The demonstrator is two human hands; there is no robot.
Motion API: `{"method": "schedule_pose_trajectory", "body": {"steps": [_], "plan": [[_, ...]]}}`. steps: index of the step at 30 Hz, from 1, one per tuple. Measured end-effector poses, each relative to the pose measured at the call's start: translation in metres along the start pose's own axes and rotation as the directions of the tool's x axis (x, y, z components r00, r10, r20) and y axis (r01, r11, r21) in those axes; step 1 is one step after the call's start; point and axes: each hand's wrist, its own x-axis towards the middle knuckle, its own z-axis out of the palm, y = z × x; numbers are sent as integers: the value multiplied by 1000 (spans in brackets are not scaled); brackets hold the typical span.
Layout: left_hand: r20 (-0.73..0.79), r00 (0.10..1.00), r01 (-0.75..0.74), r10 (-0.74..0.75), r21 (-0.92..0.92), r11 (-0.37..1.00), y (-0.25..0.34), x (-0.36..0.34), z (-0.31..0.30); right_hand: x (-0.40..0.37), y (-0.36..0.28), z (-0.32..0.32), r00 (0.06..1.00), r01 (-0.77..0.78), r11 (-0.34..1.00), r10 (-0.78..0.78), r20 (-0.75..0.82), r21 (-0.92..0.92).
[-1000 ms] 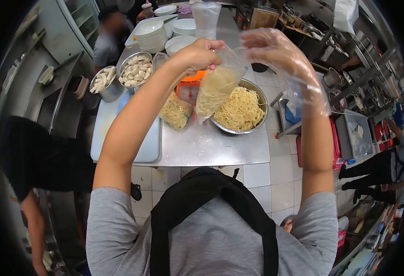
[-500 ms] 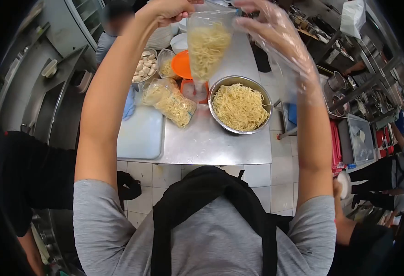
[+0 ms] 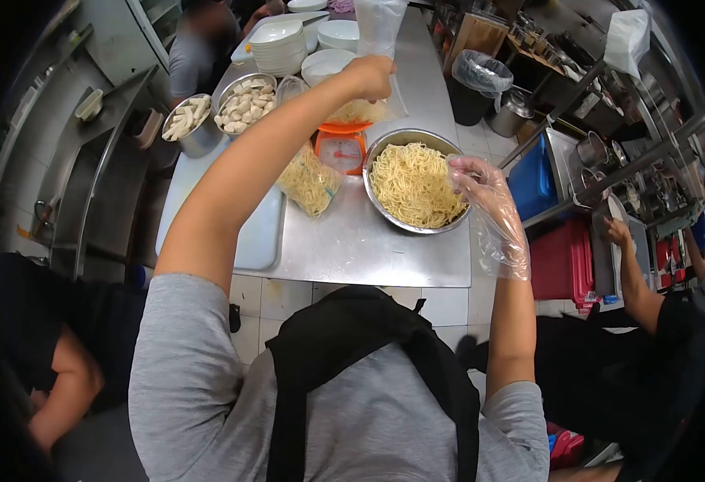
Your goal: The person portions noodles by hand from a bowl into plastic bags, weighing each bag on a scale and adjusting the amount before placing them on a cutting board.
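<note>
My bare left hand (image 3: 371, 78) is closed on the top of a clear plastic bag (image 3: 395, 100), partly hidden behind the hand. The bag's lower part, with pale noodles inside, rests on the orange pan (image 3: 344, 127) of a kitchen scale (image 3: 341, 153). In a loose clear plastic glove, my right hand (image 3: 485, 189) hovers at the right rim of a steel bowl (image 3: 376, 191). Its fingers are loosely curled, and I see nothing held in them. Yellow noodles (image 3: 416, 185) fill the bowl. Left of the scale lies another bag of noodles (image 3: 310, 181).
A white cutting board (image 3: 248, 233) lies at the table's left. Beyond it stand two containers of pale pieces (image 3: 246, 104) and stacked white bowls (image 3: 278, 48). A lined bin (image 3: 481, 76) and a red crate (image 3: 561, 261) stand on the right. Other people are on both sides.
My left hand has lowered the bag of noodles from the air onto the scale's pan. My gloved right hand has come down from beside the bag to the bowl's right rim.
</note>
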Motion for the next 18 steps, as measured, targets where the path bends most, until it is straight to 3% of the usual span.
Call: {"method": "schedule_pose_trajectory", "body": {"steps": [4, 5, 6, 8, 10, 11, 13, 18], "plan": [[11, 1000, -28, 27, 21, 999, 5, -5, 11, 1, 17, 3, 1000, -27, 998, 27, -16, -48], [-75, 996, -42, 55, 172, 984, 8, -7, 12, 8, 30, 4, 1000, -30, 998, 29, -10, -48], [-156, 983, -42, 96, 320, 946, 12, -9, 13, 21, 49, 3, 1000, 12, 987, -13, -8, -159], [-233, 963, -31, 134, 398, 917, 18, -9, 20, 34, 71, 10, 998, 59, 962, -60, 5, -267], [-303, 936, -15, 180, 475, 880, 24, -10, 26, 36, 74, 24, 952, 178, 650, -305, -39, -739], [-320, 920, -38, 227, 503, 864, 26, -11, 29, 35, 75, 29, 951, 182, 650, -308, -36, -738], [-335, 902, -57, 272, 533, 844, 33, -11, 34, 29, 68, 40, 995, 57, 574, -98, 1, -817], [-218, 934, -102, 285, 600, 794, 48, -15, 40, 46, 66, 35, 997, 66, 554, -11, 72, -830]]}}
